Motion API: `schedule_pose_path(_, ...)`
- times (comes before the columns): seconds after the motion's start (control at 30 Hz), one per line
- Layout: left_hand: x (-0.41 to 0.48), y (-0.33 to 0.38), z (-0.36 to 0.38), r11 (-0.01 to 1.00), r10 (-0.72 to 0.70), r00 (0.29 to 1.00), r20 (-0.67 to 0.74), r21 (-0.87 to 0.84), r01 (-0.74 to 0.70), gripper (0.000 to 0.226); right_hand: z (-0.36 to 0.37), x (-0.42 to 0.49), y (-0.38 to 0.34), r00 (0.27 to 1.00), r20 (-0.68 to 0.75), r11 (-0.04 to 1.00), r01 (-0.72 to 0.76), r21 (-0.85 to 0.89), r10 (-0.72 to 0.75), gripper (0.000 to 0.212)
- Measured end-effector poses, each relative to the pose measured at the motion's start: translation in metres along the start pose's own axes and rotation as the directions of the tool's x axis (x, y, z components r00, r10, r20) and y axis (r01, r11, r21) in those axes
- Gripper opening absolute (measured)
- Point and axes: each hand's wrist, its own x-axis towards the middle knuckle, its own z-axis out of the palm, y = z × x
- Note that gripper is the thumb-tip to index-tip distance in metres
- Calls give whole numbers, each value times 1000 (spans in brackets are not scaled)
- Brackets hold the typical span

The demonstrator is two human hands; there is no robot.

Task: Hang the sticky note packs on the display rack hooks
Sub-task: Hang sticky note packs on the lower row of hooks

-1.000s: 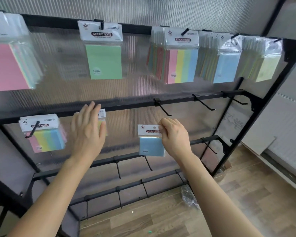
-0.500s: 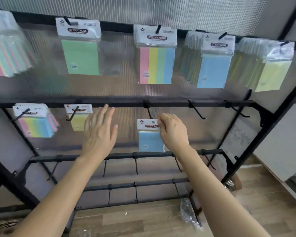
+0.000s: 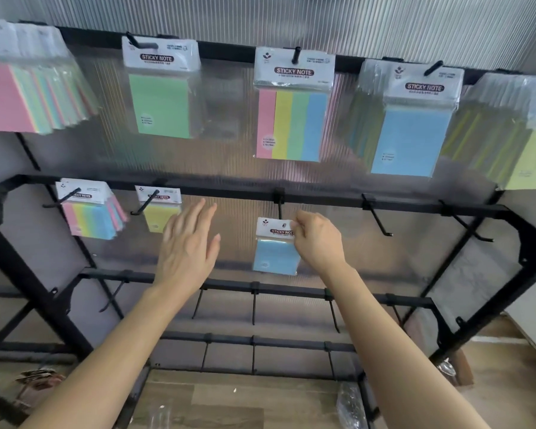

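the display rack [image 3: 532, 243] is a black frame with bars across, and its right post slants down near the right edge of the view. a ribbed clear panel [image 3: 229, 168] closes the far side behind the bars. on the middle bar [image 3: 322, 202] there is free room to the right of the hands, where two empty hooks [image 3: 379, 221] stick out toward the near side. the lower bar [image 3: 291, 293] carries only bare hooks. the right hand [image 3: 317, 239] pinches the upper right corner of the white header of the blue sticky note pack [image 3: 274, 257], thumb and fingers closed on it, so the pack hangs left of and below the grip. the pack is just under the centre hook [image 3: 279, 209] of the middle bar. the top edge of the header meets the end of this hook, and i cannot tell if the hook is through the small hole. the left hand [image 3: 188, 246] is flat with straight, slightly spread fingers and holds nothing. it is left of the blue pack, apart from it, and partly covers the small yellow pack [image 3: 158, 212]. this pack and a small striped pack [image 3: 89, 216] hang on the two left hooks of the middle bar. the top bar holds larger packs: a pink stack [image 3: 10, 97], a green pack [image 3: 160, 103], a four-colour pack [image 3: 291, 125], a light blue stack [image 3: 410, 140] and a pale yellow stack [image 3: 529, 159].
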Motion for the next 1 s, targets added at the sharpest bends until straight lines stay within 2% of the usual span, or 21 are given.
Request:
schedule_pose_path(0.13, 5, 1, 3, 1000, -4, 1000, 0, -5, 4, 54, 4, 4, 3, 1000, 4, 999, 30, -17, -30, 18)
schedule_pose_path(0.37, 11, 1, 13, 999, 2, 1000, 23, -32, -1, 54, 13, 0, 10, 992, -76, 994, 104, 19, -102, 19)
schedule_pose_path(0.63, 12, -5, 19, 998, 2, 1000, 25, -55, 0, 52, 23, 26, 13, 999, -49, 999, 20, -40, -22, 24)
schedule_pose_path(0.77, 14, -9, 19, 996, -15, 1000, 12, -85, 15, 50, 21, 49, 14, 995, -94, 993, 19, -113, -30, 25)
schedule_pose_path(1.0, 16, -15, 19, 995, -21, 1000, 4, -101, 21, 51, 21, 70, 12, 990, -128, 978, -77, -194, 53, 27)
